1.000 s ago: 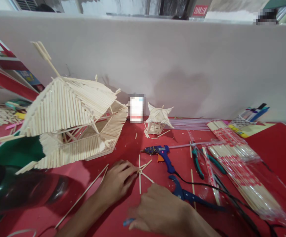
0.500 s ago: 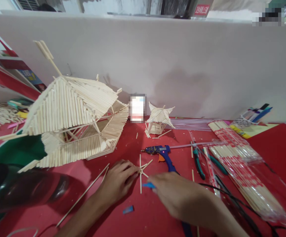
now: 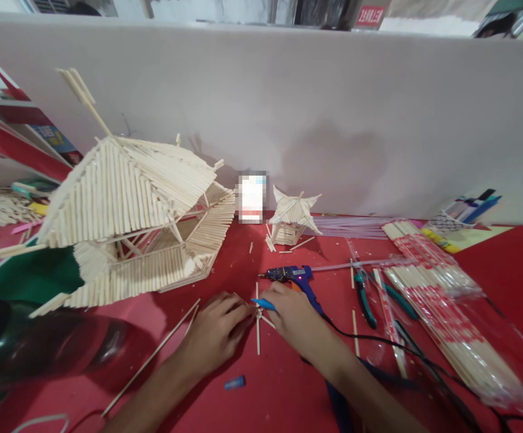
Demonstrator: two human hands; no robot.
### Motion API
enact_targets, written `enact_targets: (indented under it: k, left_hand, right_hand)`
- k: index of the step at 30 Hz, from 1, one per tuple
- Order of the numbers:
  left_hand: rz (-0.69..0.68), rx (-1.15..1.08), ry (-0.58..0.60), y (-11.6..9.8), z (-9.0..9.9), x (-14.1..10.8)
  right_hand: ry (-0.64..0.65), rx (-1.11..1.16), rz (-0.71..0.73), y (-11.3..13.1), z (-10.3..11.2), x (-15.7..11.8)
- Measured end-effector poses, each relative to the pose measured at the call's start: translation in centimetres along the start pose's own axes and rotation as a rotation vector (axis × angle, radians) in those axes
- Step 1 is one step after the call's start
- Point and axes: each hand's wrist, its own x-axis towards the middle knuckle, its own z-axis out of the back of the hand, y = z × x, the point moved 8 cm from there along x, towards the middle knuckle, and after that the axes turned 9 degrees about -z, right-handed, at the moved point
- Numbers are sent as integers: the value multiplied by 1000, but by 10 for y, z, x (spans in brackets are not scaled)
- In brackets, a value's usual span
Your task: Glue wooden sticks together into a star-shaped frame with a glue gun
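Note:
A small star of thin wooden sticks [image 3: 258, 341] lies flat on the red table, its spokes meeting at a little ring. My left hand [image 3: 222, 325] is closed, with fingertips pinching the star at the left of that ring. In my right hand [image 3: 295, 319] is a slim blue pen-like tool [image 3: 263, 304], gripped from the right; its tip is over the ring, and the hand covers some of the spokes. Just beyond my hands lies a blue glue gun [image 3: 288, 274], nozzle pointing left, a small red light showing. Nearer me is a small blue cap-like piece [image 3: 235, 383].
A large stick-built pavilion [image 3: 130, 198] stands at left, a small one [image 3: 293, 213] at back centre. Bagged wooden sticks [image 3: 442, 325], green-handled pliers [image 3: 365, 300] and a black cable [image 3: 378, 338] lie at right. A dark bottle [image 3: 49, 346] lies at front left.
My right hand has moved left and away from me, bringing the blue tool from beside the near spoke to the star's centre. My left hand stays in place.

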Motion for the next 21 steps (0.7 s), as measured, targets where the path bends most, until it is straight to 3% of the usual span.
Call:
enact_targets:
  k: [13,21]
  left_hand:
    - [59,-16,-1,1,1,0]
    - [22,3,-9,1,1,0]
  right_hand:
    - [3,-16,15,-1,1,-2]
    - [-4,-5,23,-1,1,-1]
